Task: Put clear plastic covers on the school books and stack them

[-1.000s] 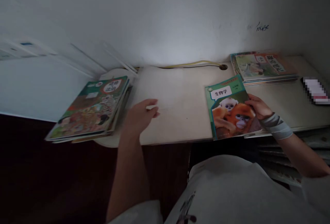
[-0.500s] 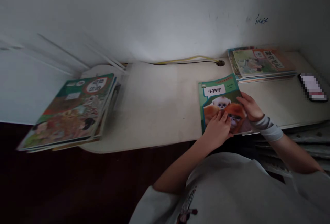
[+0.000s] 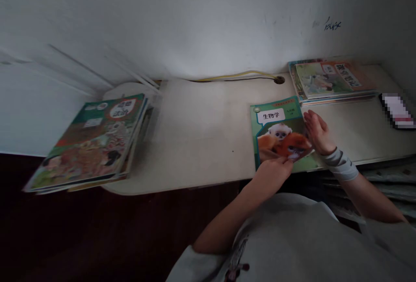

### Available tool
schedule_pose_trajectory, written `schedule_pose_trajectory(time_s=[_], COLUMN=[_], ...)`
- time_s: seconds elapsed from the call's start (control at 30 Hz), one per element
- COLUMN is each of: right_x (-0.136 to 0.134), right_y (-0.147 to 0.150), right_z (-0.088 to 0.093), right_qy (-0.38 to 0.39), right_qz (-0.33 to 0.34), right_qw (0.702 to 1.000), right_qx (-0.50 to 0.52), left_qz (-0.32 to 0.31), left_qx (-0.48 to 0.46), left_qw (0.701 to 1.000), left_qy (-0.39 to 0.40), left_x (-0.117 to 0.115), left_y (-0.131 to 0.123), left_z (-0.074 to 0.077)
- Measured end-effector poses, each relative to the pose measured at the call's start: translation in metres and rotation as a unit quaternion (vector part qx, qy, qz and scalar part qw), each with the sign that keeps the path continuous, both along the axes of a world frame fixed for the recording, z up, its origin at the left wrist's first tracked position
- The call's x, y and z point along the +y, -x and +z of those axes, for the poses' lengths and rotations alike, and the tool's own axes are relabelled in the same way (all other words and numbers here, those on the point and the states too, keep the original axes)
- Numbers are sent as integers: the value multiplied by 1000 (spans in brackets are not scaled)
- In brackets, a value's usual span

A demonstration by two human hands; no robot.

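While L hand [image 3: 275, 173] now pinches monkey bk cover [image 3: 273, 141], R hand [image 3: 320, 134], prev. gripping, straightened out.

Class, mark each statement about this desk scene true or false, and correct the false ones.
1. The left hand touches the monkey-cover book. True.
2. The phone lies left of that book. False: the phone is to its right.
3. A grey band circles the right wrist. True.
4. The yellow cable hangs off the desk's front edge. False: the yellow cable runs along the desk's back.
5. The left book stack overhangs the desk. True.
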State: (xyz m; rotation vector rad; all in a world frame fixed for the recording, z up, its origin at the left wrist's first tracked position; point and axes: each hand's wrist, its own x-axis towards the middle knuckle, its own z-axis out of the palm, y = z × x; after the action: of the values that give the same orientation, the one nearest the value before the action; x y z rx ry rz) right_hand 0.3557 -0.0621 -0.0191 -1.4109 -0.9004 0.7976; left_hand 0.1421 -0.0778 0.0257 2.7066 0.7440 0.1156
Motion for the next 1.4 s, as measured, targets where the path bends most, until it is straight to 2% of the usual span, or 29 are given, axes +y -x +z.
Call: schedule_pose_trajectory(time_s=[0.1, 0.13, 0.2, 0.27, 0.33, 0.43, 0.5, 0.57, 0.7, 0.77, 0.87, 1.0, 1.07, 1.17, 1.23, 1.27, 1.4], right_x=[-4, -5, -4, 3, 15, 38, 50, 57, 57, 54, 48, 37, 30, 24, 28, 32, 60], right_y=[-3, -4, 0, 9, 25, 55, 74, 88, 97, 95, 88, 79, 73, 61, 52, 50, 56], right_z=[8, 13, 26, 40, 51, 59, 56, 51, 40, 39, 48, 84, 107, 130, 129, 122, 66], right_qy=[-51, -62, -78, -88, -94, -106, -112, -110, -106, -103, -109, -171, -207, -208, -173, -152, -86], right_qz=[-69, -65, -11, 84, 184, 290, 330, 352, 364, 363, 345, 282, 244, 230, 243, 254, 330], right_qw=[996, 995, 988, 964, 933, 890, 870, 856, 837, 831, 834, 858, 859, 860, 864, 863, 832], right_qx=[-15, -46, -136, -234, -294, -336, -349, -361, -394, -410, -416, -394, -399, -406, -405, -409, -439], left_qz=[130, 180, 274, 344, 364, 330, 330, 359, 430, 451, 453, 423, 387, 316, 305, 317, 404], left_qx=[-98, -143, -222, -271, -279, -256, -271, -328, -446, -472, -479, -433, -395, -341, -301, -280, -221], left_qw=[987, 973, 933, 888, 868, 882, 876, 833, 689, 659, 668, 705, 756, 847, 881, 889, 883], left_qy=[12, 25, 78, 141, 192, 220, 226, 263, 377, 374, 345, 370, 351, 256, 199, 178, 90], left_x=[-8, -11, -17, -23, -27, -30, -27, -23, -8, -1, 7, 5, -1, -9, -11, -11, -8], left_y=[17, 24, 36, 47, 56, 69, 80, 91, 107, 109, 103, 79, 64, 49, 49, 51, 79], left_z=[-3, -5, -11, -15, -17, -11, -5, 1, 4, 2, 1, 0, 0, 3, 5, 5, 2])
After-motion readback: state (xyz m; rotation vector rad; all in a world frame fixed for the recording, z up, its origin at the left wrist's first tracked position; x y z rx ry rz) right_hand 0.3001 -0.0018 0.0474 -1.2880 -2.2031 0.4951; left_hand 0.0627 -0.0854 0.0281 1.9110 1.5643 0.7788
